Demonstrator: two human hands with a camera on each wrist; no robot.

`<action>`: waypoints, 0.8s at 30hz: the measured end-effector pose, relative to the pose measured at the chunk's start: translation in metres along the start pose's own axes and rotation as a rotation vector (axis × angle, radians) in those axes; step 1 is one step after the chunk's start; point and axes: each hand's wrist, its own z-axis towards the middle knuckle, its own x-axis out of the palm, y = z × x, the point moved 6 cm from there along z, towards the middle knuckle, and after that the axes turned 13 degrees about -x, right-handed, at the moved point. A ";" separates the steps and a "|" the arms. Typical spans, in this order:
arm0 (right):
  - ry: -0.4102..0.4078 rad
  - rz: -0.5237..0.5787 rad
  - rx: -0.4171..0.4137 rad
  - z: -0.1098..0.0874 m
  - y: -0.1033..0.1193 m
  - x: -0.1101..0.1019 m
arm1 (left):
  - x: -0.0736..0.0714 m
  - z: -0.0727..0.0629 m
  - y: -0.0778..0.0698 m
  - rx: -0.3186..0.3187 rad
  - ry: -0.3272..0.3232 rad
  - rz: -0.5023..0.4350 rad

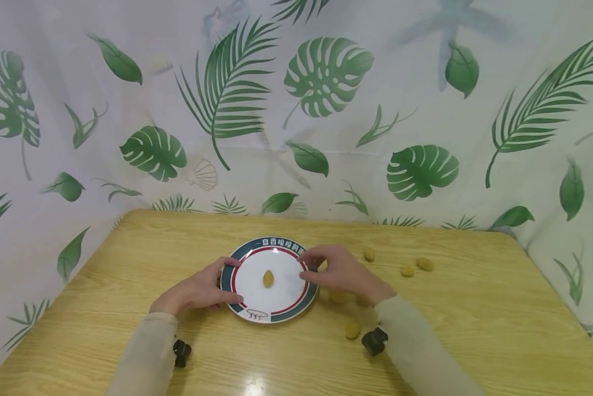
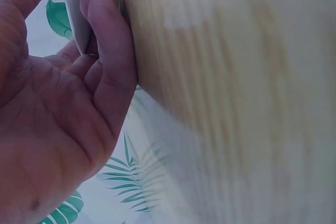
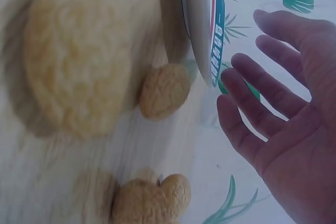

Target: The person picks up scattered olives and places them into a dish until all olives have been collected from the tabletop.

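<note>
A round white plate (image 1: 284, 294) has a dark teal rim with white characters and a red inner ring. One oval yellow-brown nut-like piece (image 1: 268, 279) lies near its middle. My left hand (image 1: 204, 283) holds the plate's left edge, thumb over the rim and other fingers at its side and beneath. In the left wrist view, fingers (image 2: 107, 40) curl under the plate (image 2: 79, 11). My right hand (image 1: 333, 269) hovers by the right rim, fingers loosely bent and spread with nothing between them. In the right wrist view, its fingertips stand apart from the plate's edge (image 3: 202, 30).
Several similar wrinkled oval pieces lie right of the plate on the wooden table (image 1: 450, 330), among them one (image 1: 353, 330) near my right wrist and another (image 1: 424, 264) farther right. A leaf-patterned cloth (image 1: 341, 132) hangs behind the table. Each wrist carries a small black camera.
</note>
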 end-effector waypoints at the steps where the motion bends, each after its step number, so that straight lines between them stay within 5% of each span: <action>1: -0.003 0.006 0.007 -0.001 -0.001 -0.001 | 0.000 0.000 0.000 0.000 0.000 -0.003; 24: -0.111 -0.022 0.020 -0.043 -0.028 -0.031 | -0.001 0.000 0.002 0.000 0.015 -0.025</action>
